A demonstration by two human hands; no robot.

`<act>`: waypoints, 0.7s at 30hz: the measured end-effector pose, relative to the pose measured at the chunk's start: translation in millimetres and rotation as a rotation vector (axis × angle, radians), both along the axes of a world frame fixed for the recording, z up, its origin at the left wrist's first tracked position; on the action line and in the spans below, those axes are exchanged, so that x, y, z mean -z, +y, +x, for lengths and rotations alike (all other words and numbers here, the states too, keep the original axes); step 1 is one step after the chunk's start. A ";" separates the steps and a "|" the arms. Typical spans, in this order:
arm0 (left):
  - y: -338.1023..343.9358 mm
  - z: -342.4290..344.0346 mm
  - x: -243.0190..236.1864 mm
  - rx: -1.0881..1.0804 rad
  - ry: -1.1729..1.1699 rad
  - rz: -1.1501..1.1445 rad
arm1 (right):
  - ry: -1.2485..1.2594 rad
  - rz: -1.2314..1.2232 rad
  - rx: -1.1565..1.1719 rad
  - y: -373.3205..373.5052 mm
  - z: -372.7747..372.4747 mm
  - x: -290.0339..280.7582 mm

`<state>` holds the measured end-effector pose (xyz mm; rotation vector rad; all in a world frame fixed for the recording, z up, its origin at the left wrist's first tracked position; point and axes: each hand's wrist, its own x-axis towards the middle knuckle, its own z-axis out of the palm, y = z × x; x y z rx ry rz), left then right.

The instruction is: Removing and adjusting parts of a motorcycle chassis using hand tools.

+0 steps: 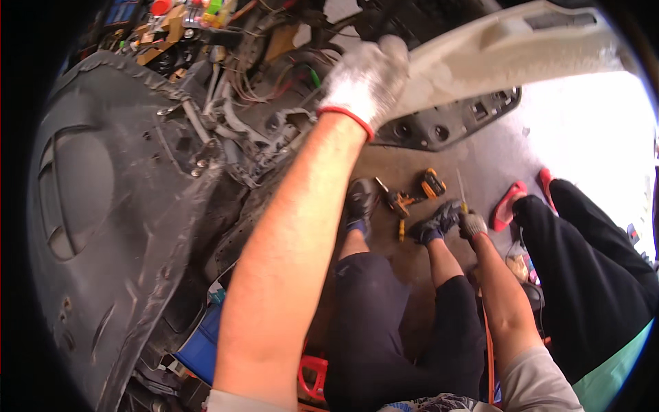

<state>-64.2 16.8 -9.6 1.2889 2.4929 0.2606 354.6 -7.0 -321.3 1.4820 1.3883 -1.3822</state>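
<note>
My left hand (364, 79), in a whitish glove with red cuff, is closed on the lower edge of a long pale panel (491, 55) at the top. My right hand (473, 223), gloved, hangs low by my leg, closed on a screwdriver (464, 204) with a yellow handle and long shaft. Below the panel, a yellow-and-black cordless drill (403, 200) lies on the floor beside my feet, with a small yellow-handled tool (401, 230) near it. Behind my left hand are exposed wiring (250, 82) and metal brackets.
A large dark vehicle panel (103, 233) fills the left. A black perforated part (439, 134) sits under the pale panel. A co-worker's black-trousered legs (576, 261) and red shoes stand at the right. Boxes and bottles (168, 31) crowd the upper left; a red plastic item (312, 374) is low centre.
</note>
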 end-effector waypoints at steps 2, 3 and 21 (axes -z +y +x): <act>3.7 1.5 4.5 0.079 0.099 0.080 | -0.049 0.052 -0.015 -2.6 -21.1 -11.8; 10.5 5.3 4.7 0.125 0.177 0.140 | -0.001 0.122 -0.121 -5.1 -15.1 -0.3; -153.9 38.5 196.9 -0.122 -0.041 0.057 | 0.214 0.265 -0.791 -226.7 -112.8 122.4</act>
